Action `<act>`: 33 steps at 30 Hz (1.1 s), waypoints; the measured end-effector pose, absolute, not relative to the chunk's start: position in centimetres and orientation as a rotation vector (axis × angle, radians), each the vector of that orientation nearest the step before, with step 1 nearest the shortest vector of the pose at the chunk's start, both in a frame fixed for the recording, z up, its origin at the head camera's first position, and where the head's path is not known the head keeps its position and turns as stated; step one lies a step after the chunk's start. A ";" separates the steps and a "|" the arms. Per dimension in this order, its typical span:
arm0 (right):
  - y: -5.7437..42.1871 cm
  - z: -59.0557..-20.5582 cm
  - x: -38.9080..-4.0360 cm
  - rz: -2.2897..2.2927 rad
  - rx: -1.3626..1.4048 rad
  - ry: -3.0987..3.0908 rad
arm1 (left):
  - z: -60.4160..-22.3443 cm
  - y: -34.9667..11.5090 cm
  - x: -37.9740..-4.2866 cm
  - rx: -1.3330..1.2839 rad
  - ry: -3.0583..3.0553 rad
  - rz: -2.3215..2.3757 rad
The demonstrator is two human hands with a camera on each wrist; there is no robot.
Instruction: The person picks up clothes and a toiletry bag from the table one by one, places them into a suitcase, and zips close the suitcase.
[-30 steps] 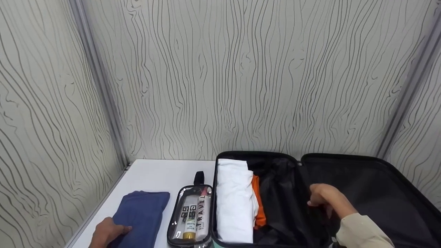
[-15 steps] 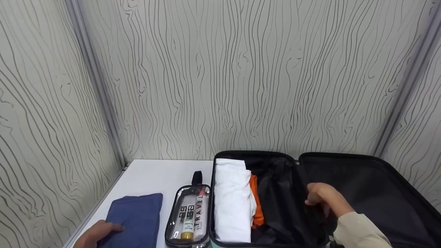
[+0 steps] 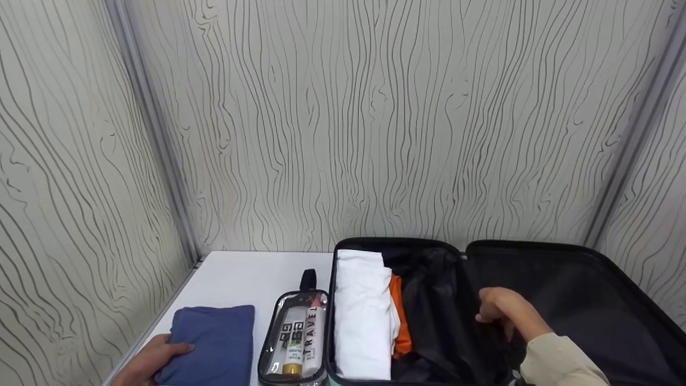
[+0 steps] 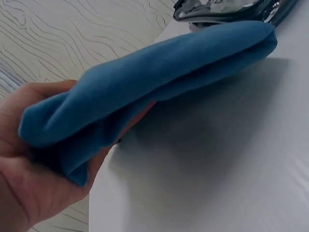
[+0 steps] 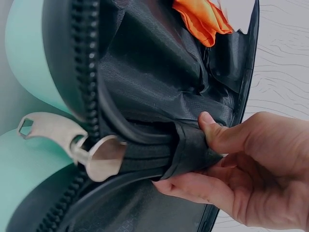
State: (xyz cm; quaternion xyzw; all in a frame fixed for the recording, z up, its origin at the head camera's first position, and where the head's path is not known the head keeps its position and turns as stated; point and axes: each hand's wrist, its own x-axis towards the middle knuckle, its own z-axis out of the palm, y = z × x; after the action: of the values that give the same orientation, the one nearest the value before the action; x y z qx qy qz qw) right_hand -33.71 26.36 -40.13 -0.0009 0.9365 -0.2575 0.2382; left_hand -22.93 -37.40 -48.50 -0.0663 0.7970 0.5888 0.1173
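Folded blue fabric [image 3: 220, 343] lies in the grip of my left hand [image 3: 153, 356], thumb on top and fingers beneath. The left wrist view shows this blue bundle [image 4: 159, 72] raised off the white table, with a shadow under it. My right hand [image 3: 506, 308] is at the hinge side of an open suitcase [image 3: 399, 240]. Up close in the right wrist view, its thumb and fingers pinch the black lining [image 5: 190, 150] between the two halves. Folded white clothing [image 3: 362, 316] fills the left of the suitcase, beside an orange garment [image 3: 401, 321].
A clear toiletry pouch [image 3: 272, 327] with a black loop and bottles inside stands between the blue fabric and the suitcase. The suitcase lid [image 3: 568, 300] lies open to the right. A metal zipper pull [image 5: 55, 130] hangs near the hinge. Patterned walls [image 3: 348, 118] enclose the table.
My left hand has moved a little left and turned the blue fabric with it, so its far edge is farther from the pouch. The right hand keeps its pinch at the hinge.
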 end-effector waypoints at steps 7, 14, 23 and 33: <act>26.3 -40.3 -33.6 -0.647 -0.061 2.644 | -46.7 -35.9 -22.4 -0.305 2.301 1.843; 26.4 -40.6 -33.4 -0.658 -0.075 2.639 | -45.0 -34.9 -22.1 -0.232 2.277 1.945; 26.4 -40.8 -33.9 -0.564 -0.083 2.644 | -43.1 -32.9 -22.0 -0.176 2.336 1.964; 26.2 -40.7 -33.8 -0.585 -0.073 2.652 | -41.4 -29.6 -22.2 -0.183 2.398 2.048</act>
State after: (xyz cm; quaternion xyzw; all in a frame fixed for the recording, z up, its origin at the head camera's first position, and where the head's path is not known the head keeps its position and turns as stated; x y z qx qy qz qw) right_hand -33.78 26.15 -40.73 -0.0263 0.9542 -0.2106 0.2109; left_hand -22.24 -29.64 -41.39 -0.0580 0.7590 0.6484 -0.0086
